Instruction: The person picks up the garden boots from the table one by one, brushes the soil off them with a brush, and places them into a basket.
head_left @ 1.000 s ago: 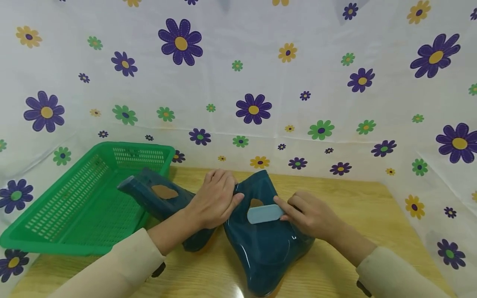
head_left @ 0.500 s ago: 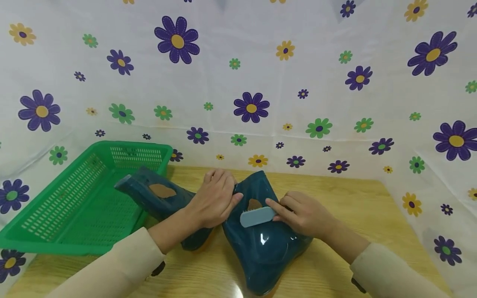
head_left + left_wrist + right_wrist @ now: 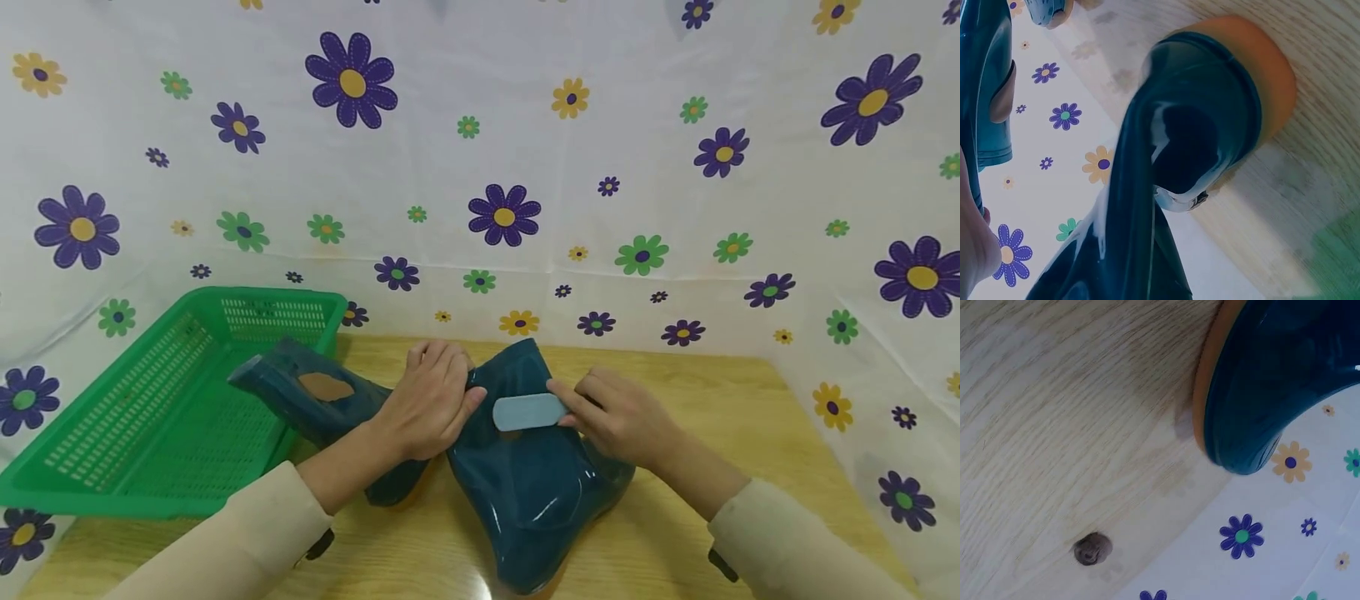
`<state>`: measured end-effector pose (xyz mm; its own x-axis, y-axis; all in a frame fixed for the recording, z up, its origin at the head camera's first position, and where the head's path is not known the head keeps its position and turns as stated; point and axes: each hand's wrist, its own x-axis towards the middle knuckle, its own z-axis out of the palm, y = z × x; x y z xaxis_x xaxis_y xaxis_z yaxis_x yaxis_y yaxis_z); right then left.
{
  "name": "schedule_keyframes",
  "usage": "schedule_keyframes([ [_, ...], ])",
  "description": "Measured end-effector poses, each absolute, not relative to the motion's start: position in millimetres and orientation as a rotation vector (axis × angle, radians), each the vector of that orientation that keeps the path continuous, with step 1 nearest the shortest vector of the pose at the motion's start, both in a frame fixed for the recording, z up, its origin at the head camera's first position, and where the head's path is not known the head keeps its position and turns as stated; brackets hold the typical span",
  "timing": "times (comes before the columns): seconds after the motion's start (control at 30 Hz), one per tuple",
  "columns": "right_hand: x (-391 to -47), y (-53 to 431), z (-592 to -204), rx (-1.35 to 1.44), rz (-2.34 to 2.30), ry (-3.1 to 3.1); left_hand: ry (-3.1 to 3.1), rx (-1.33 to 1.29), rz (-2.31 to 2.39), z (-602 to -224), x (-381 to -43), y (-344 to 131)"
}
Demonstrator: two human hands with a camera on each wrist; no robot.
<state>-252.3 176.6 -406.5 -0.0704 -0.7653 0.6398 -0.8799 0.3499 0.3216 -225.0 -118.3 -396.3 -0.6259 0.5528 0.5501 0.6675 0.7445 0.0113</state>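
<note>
Two glossy dark teal rubber boots with tan soles lie on the wooden table. My left hand (image 3: 429, 402) grips the shaft edge of the right-hand boot (image 3: 525, 492). My right hand (image 3: 618, 417) pinches one end of a small light-blue brush (image 3: 528, 412), laid flat across that boot's shaft. The brush covers most of a brown patch there, and its bristles are hidden underneath. Beneath my left forearm lies the left-hand boot (image 3: 288, 400), with a brown oval patch (image 3: 326, 386) on its shaft; its tan sole (image 3: 1272, 81) shows in the left wrist view.
A green plastic basket (image 3: 213, 500) with slotted sides stands at the left, and the left-hand boot's top overlaps its edge. Behind the table (image 3: 720, 417) hangs a white flowered cloth (image 3: 420, 167). A dark round spot (image 3: 1092, 549) shows on the wood in the right wrist view.
The brush slides toward me and slightly left, then back up the shaft over the brown patch. My left hand keeps its hold, and both boots stay nearly still.
</note>
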Motion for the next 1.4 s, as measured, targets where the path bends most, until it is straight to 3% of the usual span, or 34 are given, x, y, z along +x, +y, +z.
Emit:
schedule_keyframes([
  [0.27,-247.3,172.7,-410.4,1.483,0.19,-1.855,-2.409,-0.928,-0.27,-392.8,-223.6,-120.2],
  [0.57,-241.7,170.2,-407.0,1.258,0.29,-1.954,-2.383,-0.958,-0.321,-389.2,-219.5,-116.4],
  [1.03,-245.6,176.5,-411.9,1.614,0.229,-1.764,-2.347,-0.972,-0.327,-391.1,-222.7,-116.8],
  [1.4,-250.1,173.4,-407.7,1.36,0.257,-1.912,-2.386,-0.964,-0.313,-385.7,-222.5,-120.1],
])
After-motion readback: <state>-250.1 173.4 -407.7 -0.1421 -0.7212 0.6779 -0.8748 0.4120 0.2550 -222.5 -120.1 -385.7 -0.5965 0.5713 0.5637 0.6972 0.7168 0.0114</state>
